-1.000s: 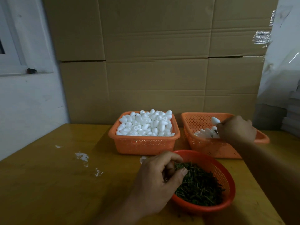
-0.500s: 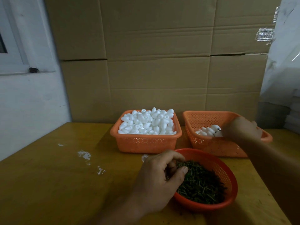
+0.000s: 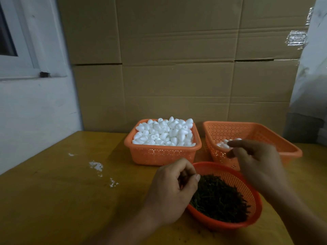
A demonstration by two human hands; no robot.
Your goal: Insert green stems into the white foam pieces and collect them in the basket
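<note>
A person's two bare hands work over three orange plastic baskets on a yellow wooden table (image 3: 53, 200) set against a wall of stacked cardboard boxes (image 3: 177, 59). The left hand (image 3: 172, 190) hovers at the near-left rim of a round red-orange colander (image 3: 251, 197) filled with short green stems (image 3: 219, 198), its fingers curled in toward the thumb; whether a stem is pinched between them cannot be told. The right hand (image 3: 258, 161) hangs above the far rim of the colander and in front of the right-hand rectangular basket (image 3: 265, 137), fingers loosely spread and holding nothing visible. Behind its fingertips, a small heap of finished foam pieces (image 3: 223, 144) lies in the near-left corner of that basket. Beside it to the left, nearly touching, a second rectangular basket (image 3: 159, 154) is piled to the brim with white egg-shaped foam pieces (image 3: 164, 133). White crumbs of foam (image 3: 96, 166) are scattered on the tabletop well to the left of the baskets, below a white-framed window (image 3: 16, 41) in the pale wall
</note>
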